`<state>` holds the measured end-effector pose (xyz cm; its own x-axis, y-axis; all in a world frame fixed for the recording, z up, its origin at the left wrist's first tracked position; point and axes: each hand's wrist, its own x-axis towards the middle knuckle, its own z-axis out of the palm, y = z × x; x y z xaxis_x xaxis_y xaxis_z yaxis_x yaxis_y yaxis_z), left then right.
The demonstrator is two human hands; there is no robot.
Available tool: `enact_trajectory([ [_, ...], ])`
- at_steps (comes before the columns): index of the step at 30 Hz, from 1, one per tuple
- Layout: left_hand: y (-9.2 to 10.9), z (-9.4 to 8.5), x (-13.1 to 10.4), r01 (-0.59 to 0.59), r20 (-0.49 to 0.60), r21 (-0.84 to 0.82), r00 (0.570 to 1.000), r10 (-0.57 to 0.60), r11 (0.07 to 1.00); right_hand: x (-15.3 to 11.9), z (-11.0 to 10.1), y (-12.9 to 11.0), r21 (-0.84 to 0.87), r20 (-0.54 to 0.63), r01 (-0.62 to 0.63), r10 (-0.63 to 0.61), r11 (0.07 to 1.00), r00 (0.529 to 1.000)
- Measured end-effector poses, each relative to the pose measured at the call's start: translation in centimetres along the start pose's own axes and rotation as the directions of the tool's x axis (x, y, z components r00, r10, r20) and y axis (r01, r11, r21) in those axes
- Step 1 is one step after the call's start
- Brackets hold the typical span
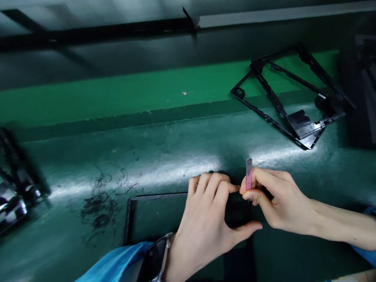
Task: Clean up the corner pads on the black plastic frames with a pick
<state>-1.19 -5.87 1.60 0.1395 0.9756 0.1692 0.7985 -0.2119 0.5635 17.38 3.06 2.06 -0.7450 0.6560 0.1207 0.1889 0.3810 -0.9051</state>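
Note:
A thin black plastic frame (155, 196) lies on the green bench in front of me, partly hidden by my hands. My left hand (208, 207) rests over its far rim, fingers bent onto the edge and thumb stretched away to the right. On that wrist is a dark-faced watch (154, 260). Between thumb and fingers, my right hand (273, 196) pinches a slim metal tool with a pink grip (249, 176), held upright near the frame's far right corner. Its lower end is hidden, and the left index fingertip comes close beside it.
Black stringy shavings (101, 213) lie left of the frame. More black frames (276, 98) overlap at the upper right, against a dark block (360, 90). Shiny black parts (14, 188) stand at the left edge. A long black strip (117, 31) crosses the back.

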Motion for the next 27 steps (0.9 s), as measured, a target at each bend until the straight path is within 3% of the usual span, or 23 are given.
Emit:
enact_trajectory([
  [14, -0.03, 0.01, 0.03, -0.001, 0.009, 0.020, 1.000, 0.001, 1.000, -0.13, 0.02, 0.03, -0.012, 0.057, 0.018, -0.017, 1.000, 0.998],
  [21, -0.09, 0.10, -0.02, 0.009, 0.017, 0.006, 1.000, -0.009, 1.000, -0.20, 0.08, 0.04, 0.003, -0.006, 0.004, -0.004, 1.000, 1.000],
  [27, -0.11, 0.03, 0.06, 0.006, 0.010, 0.010, 1.000, -0.006, 1.000, -0.18, 0.06, 0.26, -0.008, 0.019, 0.013, -0.013, 1.000, 1.000],
])
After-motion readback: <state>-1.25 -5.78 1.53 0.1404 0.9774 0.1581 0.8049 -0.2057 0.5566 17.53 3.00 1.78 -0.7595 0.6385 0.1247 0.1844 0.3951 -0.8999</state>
